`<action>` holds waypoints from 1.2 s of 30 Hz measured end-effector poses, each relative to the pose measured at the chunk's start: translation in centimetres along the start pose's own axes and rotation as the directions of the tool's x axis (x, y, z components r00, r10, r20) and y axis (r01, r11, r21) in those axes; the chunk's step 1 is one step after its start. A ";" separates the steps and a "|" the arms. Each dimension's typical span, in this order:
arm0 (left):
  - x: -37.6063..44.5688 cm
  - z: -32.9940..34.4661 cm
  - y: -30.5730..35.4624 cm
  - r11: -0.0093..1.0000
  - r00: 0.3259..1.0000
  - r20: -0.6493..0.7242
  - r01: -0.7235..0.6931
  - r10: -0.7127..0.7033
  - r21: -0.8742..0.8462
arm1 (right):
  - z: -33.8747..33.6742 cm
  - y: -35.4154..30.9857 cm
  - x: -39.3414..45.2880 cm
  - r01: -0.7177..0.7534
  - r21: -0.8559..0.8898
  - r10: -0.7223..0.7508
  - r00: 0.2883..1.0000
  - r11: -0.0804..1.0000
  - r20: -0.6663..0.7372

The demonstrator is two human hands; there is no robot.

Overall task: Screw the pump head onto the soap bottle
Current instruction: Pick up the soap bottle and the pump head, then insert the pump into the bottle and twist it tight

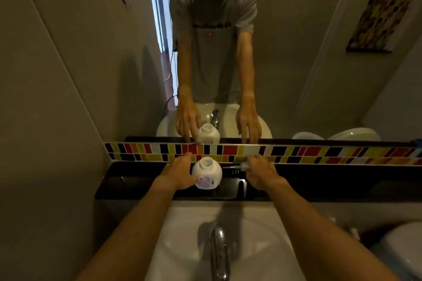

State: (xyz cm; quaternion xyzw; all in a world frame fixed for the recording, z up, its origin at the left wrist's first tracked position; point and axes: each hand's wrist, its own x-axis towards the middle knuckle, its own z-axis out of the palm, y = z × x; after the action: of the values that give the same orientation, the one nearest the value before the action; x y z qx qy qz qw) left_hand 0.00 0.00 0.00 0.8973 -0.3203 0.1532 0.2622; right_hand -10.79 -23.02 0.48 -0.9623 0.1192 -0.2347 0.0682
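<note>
A mirror (296, 52) fills the wall above a strip of coloured tiles (319, 154), and below that runs a black shelf (342, 180) behind the white sink (187, 235) with its chrome tap (218, 242). On the shelf, roughly above the tap, the bottle (206, 172) stands upright with its wide neck open and no pump on it.

The left hand (178, 174) lies against the bottle's left side, thumb toward the front and fingers reaching behind; it looks cupped around the body, though how firmly it presses cannot be told. The right hand (261, 173) is just beside the bottle to the right, its fingers curled onto the pump (242, 166), whose thin tube points left toward the bottle and lies nearly level. The pump appears pinched between thumb and fingertips, but blur hides the exact hold.

The step in hand seems to be lifting the pump and bringing it over. To do it well, the left hand should steady the bottle low on the shelf so it cannot slide on the glossy surface. The right hand should tip the pump upright, feed the tube straight down the open neck first, seat the collar flat, then turn gently; a tilted collar would likely cross the threads.
</note>
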 end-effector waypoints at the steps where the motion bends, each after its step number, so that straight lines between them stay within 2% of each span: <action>1: 0.0 0.5 0.1 0.999 1.000 -0.011 -0.025 0.024 -0.044 | 0.0 0.1 0.0 0.000 -0.031 -0.001 1.000 1.000 -0.015; 5: -0.2 0.5 0.6 0.968 0.988 -0.114 -0.127 0.103 -0.219 | -0.3 -0.7 0.6 0.048 -0.123 -0.063 0.991 0.991 -0.119; 8: 0.0 -0.3 1.6 0.946 0.966 -0.197 -0.215 0.169 -0.243 | -1.7 -0.8 0.8 0.038 -0.230 -0.091 0.970 0.972 -0.224; 12: 0.1 -0.2 2.2 0.929 0.944 -0.275 -0.258 0.183 -0.266 | -2.5 0.3 0.3 0.059 -0.323 -0.133 0.969 0.945 -0.211; 14: 0.0 0.0 1.7 0.933 0.936 -0.308 -0.255 0.171 -0.254 | -2.5 0.9 0.1 0.092 -0.276 -0.147 0.972 0.957 -0.184; 17: 0.0 0.3 0.5 0.948 0.926 -0.347 -0.231 0.146 -0.217 | -2.6 1.9 0.0 0.134 -0.021 -0.135 0.966 0.991 -0.218; 20: 0.1 0.0 -0.2 0.975 0.946 -0.315 -0.134 0.073 -0.177 | -2.9 3.1 -0.2 0.158 0.232 -0.104 0.967 0.960 -0.232; 21: 0.3 -0.1 -0.3 0.982 0.953 -0.299 -0.106 0.054 -0.159 | -3.1 3.5 -0.3 0.163 0.267 -0.104 0.969 0.950 -0.225; 27: 0.5 1.3 -0.4 0.997 0.975 -0.220 -0.044 0.029 -0.064 | -3.5 4.0 -1.3 0.202 0.210 -0.172 0.973 0.957 -0.154; 32: -2.3 6.6 -2.2 0.999 0.994 -0.106 -0.022 0.026 0.037 | 1.6 3.7 -3.1 0.158 0.164 -0.162 0.987 0.974 0.013; 36: -7.0 13.0 -2.8 0.998 0.999 0.030 0.015 -0.016 0.057 | 7.0 3.6 -6.8 0.176 0.127 -0.196 0.967 0.976 0.166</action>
State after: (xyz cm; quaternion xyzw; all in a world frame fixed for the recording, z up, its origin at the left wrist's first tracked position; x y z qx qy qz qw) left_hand -1.96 -2.09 -14.73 0.9091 -0.3129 0.1464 0.2330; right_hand -14.10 -24.14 -9.29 -0.9810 0.0086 -0.1596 0.1096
